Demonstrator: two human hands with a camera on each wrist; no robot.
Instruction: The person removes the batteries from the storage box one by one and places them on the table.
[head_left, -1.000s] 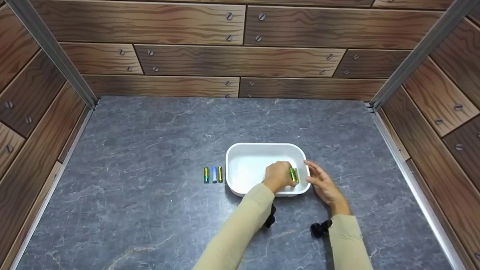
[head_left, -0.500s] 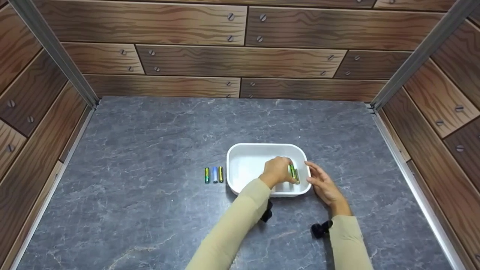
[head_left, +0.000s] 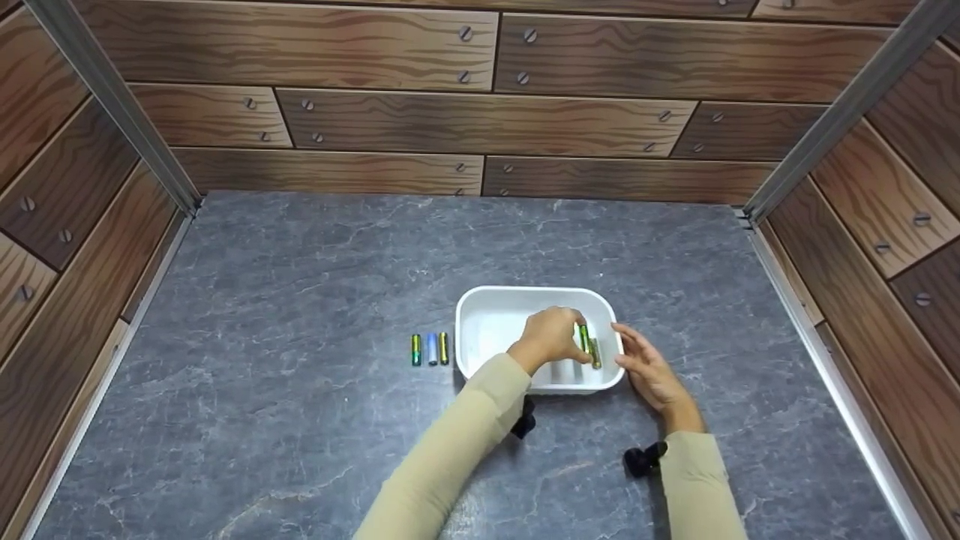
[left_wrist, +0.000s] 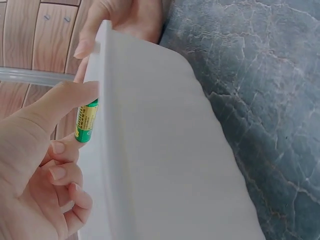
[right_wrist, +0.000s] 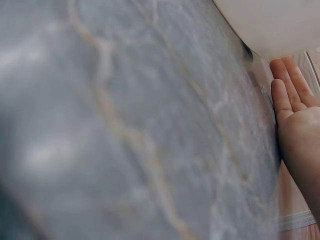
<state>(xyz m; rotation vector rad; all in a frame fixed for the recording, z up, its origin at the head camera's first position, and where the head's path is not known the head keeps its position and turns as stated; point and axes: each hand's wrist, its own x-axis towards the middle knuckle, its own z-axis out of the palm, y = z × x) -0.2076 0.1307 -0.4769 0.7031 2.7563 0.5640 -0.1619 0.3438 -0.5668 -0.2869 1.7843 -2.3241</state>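
Observation:
Inside the white plastic container (head_left: 540, 388), my left hand (head_left: 551, 334) pinches a green-and-yellow battery (head_left: 583, 337) between thumb and index finger. The left wrist view shows this battery (left_wrist: 86, 121) upright behind the container's rim, its other fingers loosely curled. Just right of it, a second battery (head_left: 595, 353) lies near the container's right wall. My right hand (head_left: 651, 371) is at the outside of that wall, its fingers fairly straight and the fingertips at the rim. In the right wrist view, the right hand's fingers (right_wrist: 295, 80) extend toward the white container.
Left of the container, a green-and-yellow battery (head_left: 415, 350), a blue battery (head_left: 432, 349) and a gold-and-black battery (head_left: 444, 349) lie side by side on the grey marbled table (head_left: 285, 300). Wood-patterned walls (head_left: 375, 120) and metal posts enclose the table.
My left hand has shifted slightly up and left in the head view, bringing its battery away from the one lying in the container. The right hand keeps its place at the rim.

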